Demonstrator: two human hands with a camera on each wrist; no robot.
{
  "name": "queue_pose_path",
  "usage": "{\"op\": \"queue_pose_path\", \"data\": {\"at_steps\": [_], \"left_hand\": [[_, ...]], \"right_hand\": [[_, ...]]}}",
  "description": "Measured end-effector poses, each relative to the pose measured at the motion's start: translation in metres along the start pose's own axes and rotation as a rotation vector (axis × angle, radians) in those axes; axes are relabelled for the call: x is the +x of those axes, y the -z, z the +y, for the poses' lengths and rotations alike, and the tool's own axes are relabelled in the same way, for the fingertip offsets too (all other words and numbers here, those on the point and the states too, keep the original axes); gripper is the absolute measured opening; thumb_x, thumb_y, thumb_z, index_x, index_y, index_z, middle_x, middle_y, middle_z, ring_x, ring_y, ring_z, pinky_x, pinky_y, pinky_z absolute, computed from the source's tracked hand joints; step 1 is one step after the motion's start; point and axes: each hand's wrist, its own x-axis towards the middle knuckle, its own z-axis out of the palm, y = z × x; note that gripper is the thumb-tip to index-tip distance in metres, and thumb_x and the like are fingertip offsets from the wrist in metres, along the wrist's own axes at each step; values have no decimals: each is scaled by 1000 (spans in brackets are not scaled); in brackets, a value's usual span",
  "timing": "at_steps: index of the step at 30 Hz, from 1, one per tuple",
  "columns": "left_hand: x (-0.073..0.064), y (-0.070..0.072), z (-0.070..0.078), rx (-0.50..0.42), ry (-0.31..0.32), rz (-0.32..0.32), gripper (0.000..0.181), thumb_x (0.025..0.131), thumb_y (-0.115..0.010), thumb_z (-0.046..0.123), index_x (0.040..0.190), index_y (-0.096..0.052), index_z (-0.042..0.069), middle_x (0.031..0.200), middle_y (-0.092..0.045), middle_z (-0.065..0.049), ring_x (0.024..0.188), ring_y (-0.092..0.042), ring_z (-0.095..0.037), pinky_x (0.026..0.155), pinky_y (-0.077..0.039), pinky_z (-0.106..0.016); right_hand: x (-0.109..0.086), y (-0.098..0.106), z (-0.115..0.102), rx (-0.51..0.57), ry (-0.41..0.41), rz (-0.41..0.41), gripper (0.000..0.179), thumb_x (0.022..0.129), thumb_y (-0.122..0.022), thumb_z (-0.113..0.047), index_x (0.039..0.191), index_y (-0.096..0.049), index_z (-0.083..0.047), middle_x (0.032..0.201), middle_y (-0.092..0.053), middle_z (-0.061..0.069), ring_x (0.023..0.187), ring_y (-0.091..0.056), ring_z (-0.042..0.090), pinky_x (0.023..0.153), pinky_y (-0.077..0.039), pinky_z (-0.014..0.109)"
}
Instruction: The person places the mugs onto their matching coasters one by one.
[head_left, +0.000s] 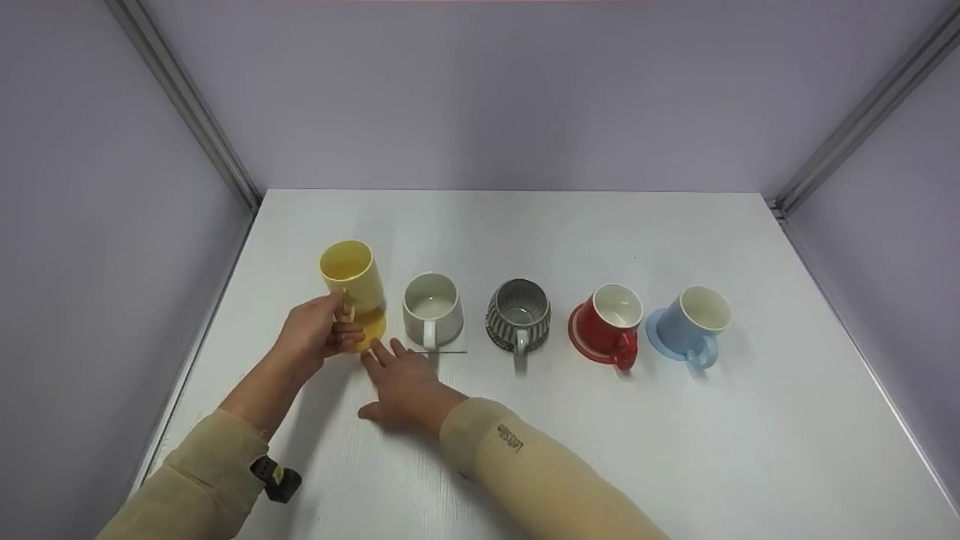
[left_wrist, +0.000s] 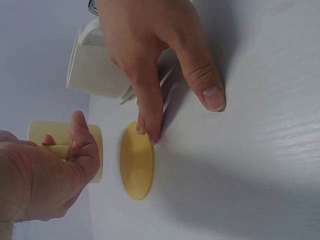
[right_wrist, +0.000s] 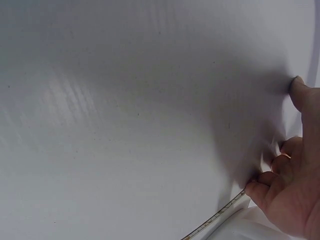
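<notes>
By its handle, my left hand (head_left: 311, 330) grips a yellow mug (head_left: 356, 281), held upright. In the left wrist view a gap shows between the mug's base and a round yellow coaster (left_wrist: 136, 167) flat on the table. My right hand (head_left: 409, 386) is spread palm down, its fingertips right at the coaster's near edge and its thumb out to the side. Just right of the coaster, a white mug (head_left: 442, 315) stands on a square white coaster (head_left: 454, 347). In the right wrist view the right hand's fingers (right_wrist: 257, 192) are beside that square coaster's edge.
Further right along the row stand a ribbed grey mug (head_left: 506, 322) on a dark coaster, a red mug (head_left: 600, 330) on a red coaster (head_left: 576, 337), and a light blue mug (head_left: 684, 326) on a light blue coaster (head_left: 656, 334). Pale walls enclose the white table (head_left: 675, 450).
</notes>
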Motion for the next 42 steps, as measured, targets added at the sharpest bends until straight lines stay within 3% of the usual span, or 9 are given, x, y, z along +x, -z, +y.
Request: {"op": "queue_pose_path", "data": {"at_steps": [8,16,25,42], "left_hand": [[-4,6,-12,-73,14,1,32,114,-47,32,106,-53,2,81,-71,-8,68,-74,-14,63,-61,-23],[-6,2,-15,-51,16,-17,41,114,-48,35,128,-54,-3,87,-73,-9,70,-74,-14,64,-60,-23],[-11,7,-23,-35,26,-7,48,114,-47,36,138,-52,-5,90,-73,-10,72,-75,-14,67,-61,-23],[-14,10,-32,-20,7,-2,39,114,-46,34,123,-54,-4,87,-74,-10,71,-74,-15,66,-61,-24]], "right_hand": [[2,-3,-2,-64,12,7,91,100,-50,-75,171,-23,-26,177,-18,-4,160,-24,24,126,-30,32],[2,-2,4,-10,-6,6,91,100,-53,-73,171,-23,-25,177,-19,-4,161,-22,24,127,-29,34],[2,-1,2,-15,-8,-8,91,99,-52,-75,171,-23,-26,177,-18,-5,161,-21,23,127,-29,34],[3,-4,0,-38,4,10,91,99,-51,-75,171,-24,-25,177,-19,-4,161,-23,24,126,-31,35]]}}
